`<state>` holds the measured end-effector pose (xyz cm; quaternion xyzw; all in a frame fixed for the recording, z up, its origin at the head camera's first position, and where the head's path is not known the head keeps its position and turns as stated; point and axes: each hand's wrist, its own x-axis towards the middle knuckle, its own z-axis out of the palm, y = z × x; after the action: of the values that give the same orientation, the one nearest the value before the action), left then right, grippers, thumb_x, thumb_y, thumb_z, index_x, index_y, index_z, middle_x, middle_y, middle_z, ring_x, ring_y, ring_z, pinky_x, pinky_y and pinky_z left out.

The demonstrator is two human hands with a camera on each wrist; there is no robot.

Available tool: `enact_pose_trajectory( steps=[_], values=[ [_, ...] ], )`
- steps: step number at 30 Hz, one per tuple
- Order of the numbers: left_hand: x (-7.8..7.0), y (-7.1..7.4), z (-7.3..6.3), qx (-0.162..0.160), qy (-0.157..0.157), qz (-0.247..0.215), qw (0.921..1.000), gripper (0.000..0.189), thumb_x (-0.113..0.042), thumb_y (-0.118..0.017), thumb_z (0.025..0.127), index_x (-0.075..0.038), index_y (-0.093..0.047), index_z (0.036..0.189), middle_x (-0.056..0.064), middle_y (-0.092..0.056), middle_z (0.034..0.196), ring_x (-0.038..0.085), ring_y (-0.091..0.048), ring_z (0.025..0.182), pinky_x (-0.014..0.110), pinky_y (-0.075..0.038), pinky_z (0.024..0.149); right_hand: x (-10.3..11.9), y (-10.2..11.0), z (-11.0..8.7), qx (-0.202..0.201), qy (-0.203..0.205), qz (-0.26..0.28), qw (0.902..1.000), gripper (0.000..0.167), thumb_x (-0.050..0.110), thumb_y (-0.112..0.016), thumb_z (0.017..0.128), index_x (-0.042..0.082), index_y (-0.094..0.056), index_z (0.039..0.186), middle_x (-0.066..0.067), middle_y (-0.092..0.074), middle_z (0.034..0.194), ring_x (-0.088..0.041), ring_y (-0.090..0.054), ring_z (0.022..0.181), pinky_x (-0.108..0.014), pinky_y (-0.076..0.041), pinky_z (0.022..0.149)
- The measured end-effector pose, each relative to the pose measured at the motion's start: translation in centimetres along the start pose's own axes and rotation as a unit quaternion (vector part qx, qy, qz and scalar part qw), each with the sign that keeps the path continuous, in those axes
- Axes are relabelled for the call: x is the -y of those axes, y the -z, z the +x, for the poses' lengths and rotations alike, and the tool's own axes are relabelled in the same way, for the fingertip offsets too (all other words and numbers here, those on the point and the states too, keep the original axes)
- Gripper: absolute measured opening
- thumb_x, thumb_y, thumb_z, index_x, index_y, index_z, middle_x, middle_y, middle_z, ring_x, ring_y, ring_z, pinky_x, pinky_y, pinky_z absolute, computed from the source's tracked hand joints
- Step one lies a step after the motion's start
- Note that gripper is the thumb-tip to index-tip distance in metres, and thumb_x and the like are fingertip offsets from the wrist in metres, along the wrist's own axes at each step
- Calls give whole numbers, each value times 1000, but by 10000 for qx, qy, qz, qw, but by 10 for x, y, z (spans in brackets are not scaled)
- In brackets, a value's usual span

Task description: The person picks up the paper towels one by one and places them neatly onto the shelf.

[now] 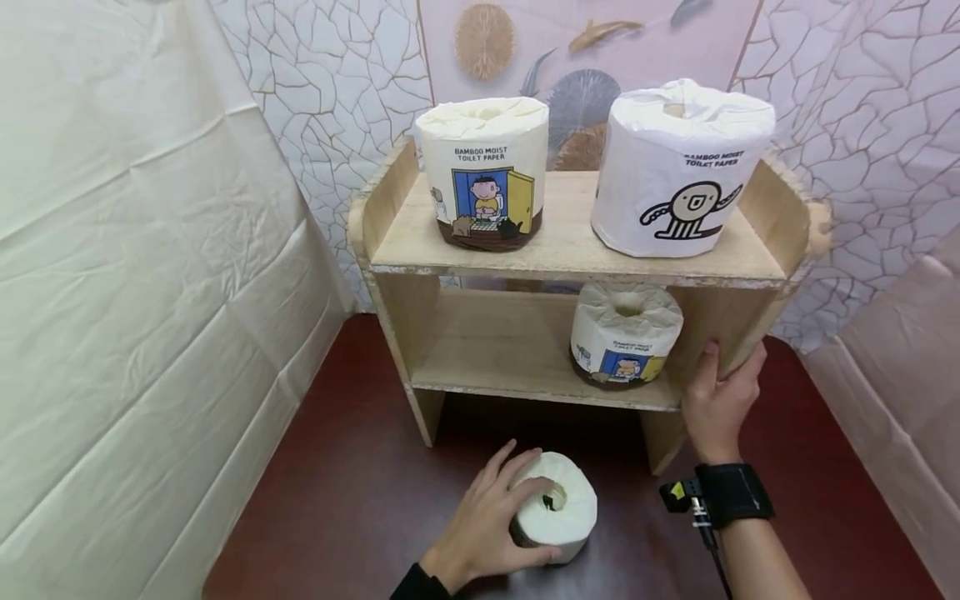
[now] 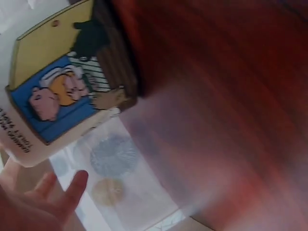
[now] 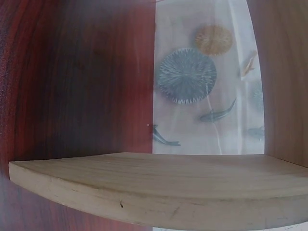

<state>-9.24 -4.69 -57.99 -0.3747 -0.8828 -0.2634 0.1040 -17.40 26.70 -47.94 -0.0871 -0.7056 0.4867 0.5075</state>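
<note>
A wrapped toilet roll stands low in the head view, in front of the shelf. My left hand curves round its left side, thumb at the near side and index finger over the top by the hole. In the left wrist view, the roll shows its cartoon print and brown base, with spread fingers beside it. My right hand grips the front edge of the right side panel of the wooden shelf; that hand is out of its own wrist view, where a shelf board appears.
On the top board are a cartoon toilet roll at left and a white one at right. Another cartoon roll sits on the lower board, right side. The dark red table lies below, and a pale cloth hangs at left.
</note>
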Motion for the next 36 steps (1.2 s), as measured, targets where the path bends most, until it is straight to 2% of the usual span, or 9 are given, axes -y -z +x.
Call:
enact_pose_trajectory(
  steps=[4, 7, 10, 13, 16, 25, 30, 36],
  values=[
    [3, -6, -8, 181, -70, 50, 9998, 74, -77, -72, 85, -42, -54, 147, 0, -28, 172, 39, -33, 155, 60, -57, 91, -2, 0, -5, 118, -8, -76, 9999, 49, 18, -58, 108, 10, -48, 155, -28, -65, 130, -37, -64, 113, -16, -42, 89],
    [4, -10, -12, 163, -107, 79, 9998, 72, -76, -73, 84, -40, -56, 144, 4, -28, 172, 35, -41, 150, 47, -61, 80, -2, 0, -6, 153, 15, -96, 9998, 49, 17, -58, 108, 10, -47, 156, -28, -65, 130, -40, -64, 114, -15, -42, 88],
    [5, -13, -13, 28, -204, 88, 9997, 67, -72, -77, 83, -35, -61, 137, 8, -29, 171, 30, -47, 145, 37, -60, 77, -2, -1, -6, 140, 60, -128, 9998, 50, 17, -58, 108, 10, -47, 156, -28, -65, 130, -40, -64, 112, -15, -41, 87],
    [7, -14, -12, -88, -300, 80, 9995, 62, -65, -82, 82, -31, -65, 131, 9, -33, 169, 28, -50, 142, 34, -60, 79, -3, -1, -5, 105, 85, -140, 9998, 49, 18, -59, 108, 10, -47, 155, -28, -66, 129, -40, -65, 111, -15, -41, 86],
    [9, -14, -10, -63, -332, 12, 9994, 59, -59, -85, 82, -29, -66, 129, 7, -33, 169, 26, -50, 143, 34, -60, 82, -3, -2, -5, 52, 105, -128, 9998, 49, 17, -59, 107, 10, -48, 155, -28, -67, 128, -39, -65, 110, -14, -41, 86],
    [13, -15, -5, -123, -553, 92, 9984, 54, -57, -83, 83, -28, -67, 127, 6, -34, 168, 25, -55, 138, 27, -58, 85, -2, 2, 0, -102, 232, -109, 9996, 48, 17, -62, 106, 8, -52, 152, -29, -67, 127, -36, -65, 110, -14, -42, 90],
    [13, -17, -3, -17, -489, -132, 9987, 52, -55, -82, 84, -28, -66, 125, 4, -32, 170, 25, -52, 141, 29, -57, 90, -1, 5, 1, -15, 135, -160, 9998, 49, 18, -60, 107, 10, -50, 154, -29, -66, 128, -38, -64, 111, -14, -41, 90],
    [16, -9, -6, -145, -491, -340, 9981, 51, -50, -86, 80, -26, -67, 121, 4, -36, 168, 26, -53, 141, 35, -57, 94, -2, 3, -2, 73, 69, -132, 9999, 50, 17, -59, 108, 10, -47, 156, -28, -66, 127, -37, -64, 110, -14, -40, 88]
  ],
)
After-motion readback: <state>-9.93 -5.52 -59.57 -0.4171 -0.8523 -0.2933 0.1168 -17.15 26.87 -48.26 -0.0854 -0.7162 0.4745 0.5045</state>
